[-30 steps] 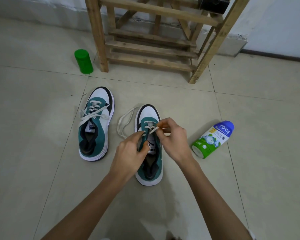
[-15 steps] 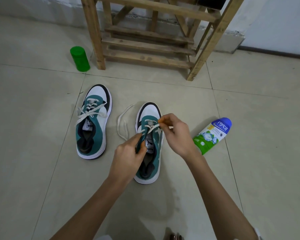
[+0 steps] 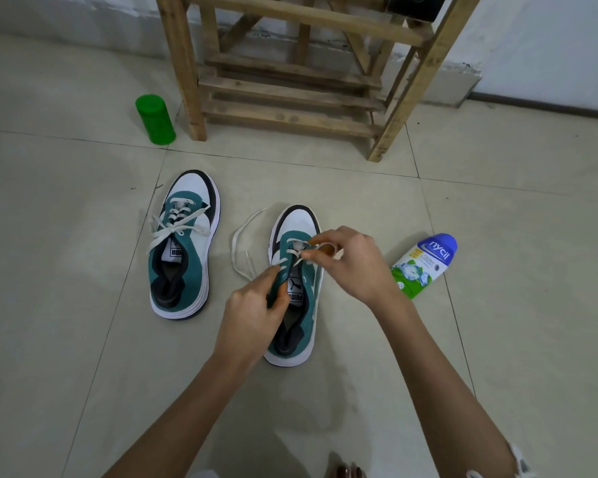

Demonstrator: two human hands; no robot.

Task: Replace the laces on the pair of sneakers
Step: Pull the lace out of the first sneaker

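While right hand (image 3: 353, 267) pinches the lace (image 3: 299, 254) at the upper eyelets, left hand (image 3: 252, 312) grips the eyestay of the centre-frame sneaker (image 3: 299, 222). Best, I judge: pin that side, draw lace flat, untwisted. Laced sneaker (image 3: 190, 191) sits left of centre

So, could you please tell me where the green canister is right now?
In the head view, the green canister stands upright at the upper left, just left of the near-left leg of the wooden rack and beyond the laced sneaker.
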